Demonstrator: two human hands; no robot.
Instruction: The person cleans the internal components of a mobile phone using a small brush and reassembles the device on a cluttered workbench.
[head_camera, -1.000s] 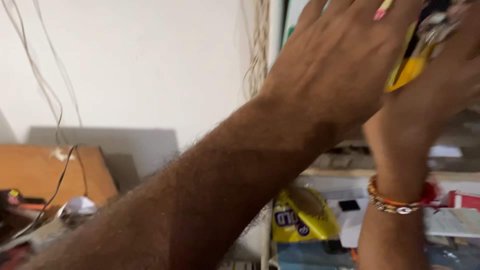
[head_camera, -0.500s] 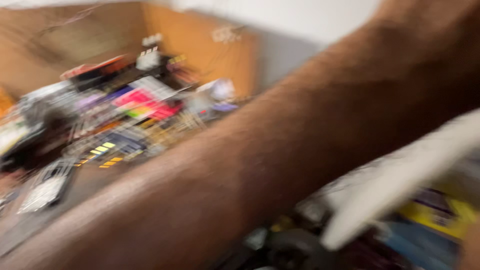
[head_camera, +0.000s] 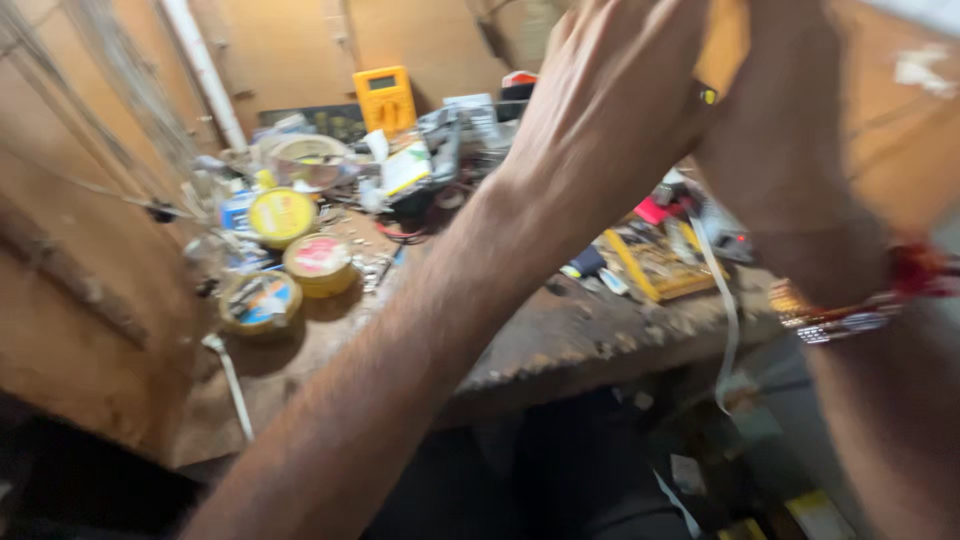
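Wooden workbench (head_camera: 560, 340), worn and cluttered, ran under both my raised arms, with brown board walls behind it. Landmark for this entry: the yellow multimeter (head_camera: 384, 97) standing at the back of the bench.

Left of and below the multimeter lay three round tins: a yellow-lidded tin (head_camera: 282, 215), a red-lidded tin (head_camera: 318, 262) just beside it, and a third tin with a mixed-colour lid (head_camera: 259, 299) nearest the bench edge. A white pipe (head_camera: 205, 70) ran up the wall to the left of the multimeter.

Right of the multimeter, my left hand (head_camera: 610, 110) was held up close to the camera, back of the hand toward me, fingers curled forward; what they held I could not tell. My right hand (head_camera: 775, 90) was raised just beside it, touching or nearly touching, its grip out of view. A beaded bracelet (head_camera: 835, 318) sat on the right wrist. Below and right of the multimeter, between my forearms, lay a yellow-framed circuit board (head_camera: 655, 265).
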